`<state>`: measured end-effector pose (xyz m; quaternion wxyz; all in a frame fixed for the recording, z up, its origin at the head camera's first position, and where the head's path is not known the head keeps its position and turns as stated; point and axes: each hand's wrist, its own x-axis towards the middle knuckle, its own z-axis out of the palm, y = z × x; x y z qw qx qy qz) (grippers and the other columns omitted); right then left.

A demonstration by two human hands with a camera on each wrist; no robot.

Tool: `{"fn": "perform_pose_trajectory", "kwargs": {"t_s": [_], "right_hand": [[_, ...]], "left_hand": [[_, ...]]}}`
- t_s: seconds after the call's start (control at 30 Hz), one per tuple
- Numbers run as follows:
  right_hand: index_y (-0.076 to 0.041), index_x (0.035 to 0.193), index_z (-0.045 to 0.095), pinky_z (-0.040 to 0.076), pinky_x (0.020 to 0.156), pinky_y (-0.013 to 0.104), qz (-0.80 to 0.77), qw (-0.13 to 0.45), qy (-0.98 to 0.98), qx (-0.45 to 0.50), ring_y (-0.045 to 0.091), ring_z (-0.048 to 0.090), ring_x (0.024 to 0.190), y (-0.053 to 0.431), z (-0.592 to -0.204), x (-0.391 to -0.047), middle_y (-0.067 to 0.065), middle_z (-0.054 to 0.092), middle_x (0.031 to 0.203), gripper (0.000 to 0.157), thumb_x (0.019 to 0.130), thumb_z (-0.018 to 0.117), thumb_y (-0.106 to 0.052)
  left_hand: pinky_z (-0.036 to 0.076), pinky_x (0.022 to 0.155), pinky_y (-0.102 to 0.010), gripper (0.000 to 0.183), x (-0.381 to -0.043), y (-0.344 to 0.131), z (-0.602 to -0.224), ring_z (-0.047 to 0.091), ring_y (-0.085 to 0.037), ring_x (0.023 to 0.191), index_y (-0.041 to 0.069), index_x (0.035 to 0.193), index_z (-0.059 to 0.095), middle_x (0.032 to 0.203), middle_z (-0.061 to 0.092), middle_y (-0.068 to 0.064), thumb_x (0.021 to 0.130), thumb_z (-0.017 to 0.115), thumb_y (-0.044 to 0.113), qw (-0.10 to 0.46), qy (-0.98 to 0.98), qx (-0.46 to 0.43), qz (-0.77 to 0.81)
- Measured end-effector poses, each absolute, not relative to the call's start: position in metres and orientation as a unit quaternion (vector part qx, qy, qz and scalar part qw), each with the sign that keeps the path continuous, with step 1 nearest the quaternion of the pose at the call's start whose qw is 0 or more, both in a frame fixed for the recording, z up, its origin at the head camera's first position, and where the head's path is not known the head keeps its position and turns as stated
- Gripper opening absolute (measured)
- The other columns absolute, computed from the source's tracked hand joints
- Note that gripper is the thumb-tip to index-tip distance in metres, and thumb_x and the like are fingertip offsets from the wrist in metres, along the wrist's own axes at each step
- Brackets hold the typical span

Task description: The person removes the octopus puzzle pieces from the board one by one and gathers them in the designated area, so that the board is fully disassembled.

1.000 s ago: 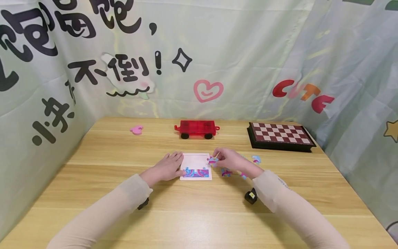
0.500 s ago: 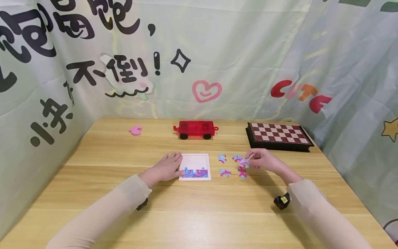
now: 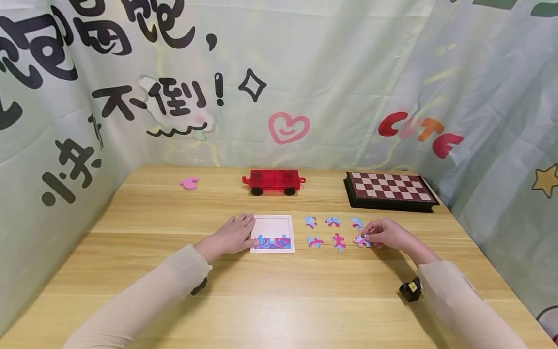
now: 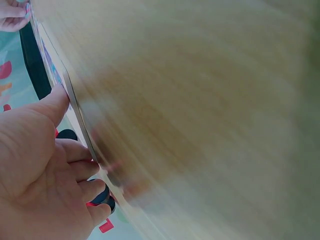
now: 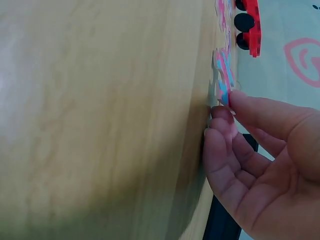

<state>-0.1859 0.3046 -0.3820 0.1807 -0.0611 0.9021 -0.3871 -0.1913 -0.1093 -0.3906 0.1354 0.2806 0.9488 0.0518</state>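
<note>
Hands (image 3: 233, 235) (image 3: 387, 233) touch tray (image 3: 272, 225) & puzzle pc (image 3: 360, 241); backdrop (image 3: 344, 87) reads "CUTE" (image 3: 429, 129).

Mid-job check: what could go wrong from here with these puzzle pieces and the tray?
First, the right hand pinches a puzzle piece close to a loose piece just beyond it; a careless move might knock that one askew.
Second, the left hand touches the tray at its left edge; a sideways push could slide it or jar the joined strip inside.
</note>
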Motion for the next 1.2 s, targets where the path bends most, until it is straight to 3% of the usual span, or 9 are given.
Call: {"fn": "perform_pose_trajectory", "kwargs": {"t_s": [0.53,0.77,0.97,1.2], "right_hand": [[0.004,0.096,0.064,0.046,0.056,0.030,-0.354,0.172,0.918,-0.053,0.017,0.050,0.062,0.304,-0.381,-0.187,0.004,0.055,0.072,0.012,0.089,0.058,-0.004],[0.003,0.098,0.062,0.038,0.050,0.027,-0.357,0.149,0.919,-0.072,0.017,0.045,0.057,0.301,-0.370,-0.190,0.004,0.049,0.064,0.014,0.089,0.058,-0.007],[0.008,0.101,0.060,0.040,0.051,0.030,-0.368,0.125,0.911,-0.135,0.023,0.046,0.058,0.275,-0.352,-0.194,0.010,0.052,0.065,0.018,0.089,0.058,-0.005],[0.005,0.102,0.062,0.048,0.059,0.040,-0.365,0.119,0.904,-0.188,0.027,0.053,0.063,0.227,-0.343,-0.202,0.014,0.060,0.075,0.017,0.090,0.058,-0.006]], "left_hand": [[0.009,0.108,-0.049,0.072,-0.193,-0.111,-0.392,0.013,-0.032,0.136,-0.004,0.143,0.024,0.149,0.018,-0.017,0.094,0.047,0.044,0.136,0.948,0.281,0.055],[0.009,0.108,-0.049,0.072,-0.192,-0.111,-0.392,0.012,-0.032,0.137,-0.004,0.143,0.024,0.149,0.018,-0.017,0.094,0.048,0.044,0.137,0.947,0.283,0.060],[0.009,0.108,-0.049,0.072,-0.192,-0.111,-0.391,0.012,-0.032,0.137,-0.003,0.143,0.025,0.149,0.018,-0.016,0.093,0.048,0.043,0.137,0.948,0.281,0.060],[0.009,0.108,-0.048,0.071,-0.192,-0.110,-0.393,0.012,-0.032,0.137,-0.003,0.143,0.025,0.149,0.019,-0.016,0.094,0.047,0.044,0.135,0.949,0.277,0.062]]}}
